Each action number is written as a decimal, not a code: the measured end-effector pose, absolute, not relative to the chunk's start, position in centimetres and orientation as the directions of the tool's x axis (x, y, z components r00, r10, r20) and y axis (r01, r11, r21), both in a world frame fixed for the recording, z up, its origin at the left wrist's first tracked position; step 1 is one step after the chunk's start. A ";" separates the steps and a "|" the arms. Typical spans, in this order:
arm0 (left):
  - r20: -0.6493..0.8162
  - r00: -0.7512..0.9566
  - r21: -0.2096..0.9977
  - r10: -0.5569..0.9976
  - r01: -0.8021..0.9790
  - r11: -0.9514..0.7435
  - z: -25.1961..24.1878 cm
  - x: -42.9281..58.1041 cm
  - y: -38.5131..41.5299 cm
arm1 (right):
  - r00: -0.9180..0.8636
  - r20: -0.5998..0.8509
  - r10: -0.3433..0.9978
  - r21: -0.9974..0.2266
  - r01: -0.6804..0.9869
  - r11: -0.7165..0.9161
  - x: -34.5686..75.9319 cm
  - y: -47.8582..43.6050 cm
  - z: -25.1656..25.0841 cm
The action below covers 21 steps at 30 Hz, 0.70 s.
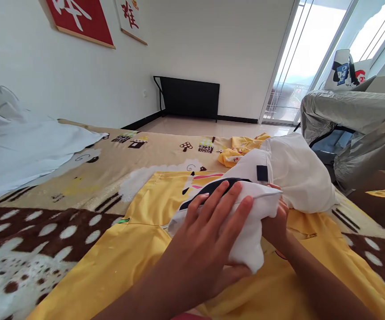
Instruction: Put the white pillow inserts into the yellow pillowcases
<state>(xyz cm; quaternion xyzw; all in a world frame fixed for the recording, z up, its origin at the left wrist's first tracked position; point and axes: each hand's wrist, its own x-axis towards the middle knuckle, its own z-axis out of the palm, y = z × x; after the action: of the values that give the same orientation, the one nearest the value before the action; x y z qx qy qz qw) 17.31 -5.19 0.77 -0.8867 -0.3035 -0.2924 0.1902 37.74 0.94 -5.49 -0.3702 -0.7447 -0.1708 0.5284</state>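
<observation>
A white cloth bundle [250,231] lies over a spread yellow garment [139,235]. My left hand [212,235] rests on top of the bundle with its fingers spread. On the bundle's right side, my right hand [275,222] grips it, its fingers partly hidden behind the cloth. Beyond both hands, a larger white cloth piece [301,171] with a dark square patch [262,173] reaches away to the right. Dark trim shows under my left fingertips.
The patterned blanket [89,178] lies beneath everything. White fabric [29,146] is at the left, and a crumpled yellow cloth [242,149] at the far side. Silver-covered furniture [352,111] and a cardboard box [372,195] stand at the right.
</observation>
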 end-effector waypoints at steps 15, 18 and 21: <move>0.623 0.669 -0.331 0.406 0.696 -0.637 -2.0 18.5 -4.4 | -0.236 0.866 0.442 -0.171 0.690 0.703 36.9 1.5 -5.2; 0.676 0.656 -0.311 0.336 0.668 -0.676 -2.0 18.7 -3.7 | -0.249 0.861 0.444 -0.169 0.683 0.711 36.9 1.5 -5.1; 0.717 0.640 -0.269 0.278 0.621 -0.736 -1.7 18.3 -3.2 | -0.289 0.846 0.448 -0.157 0.668 0.727 36.9 1.5 -5.1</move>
<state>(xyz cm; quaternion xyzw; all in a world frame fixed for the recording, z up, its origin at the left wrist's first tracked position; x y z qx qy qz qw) 18.31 -3.19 -1.69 -0.8688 -0.2587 -0.3365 0.2552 36.87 1.45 -5.15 -0.3511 -0.7945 -0.1140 0.4821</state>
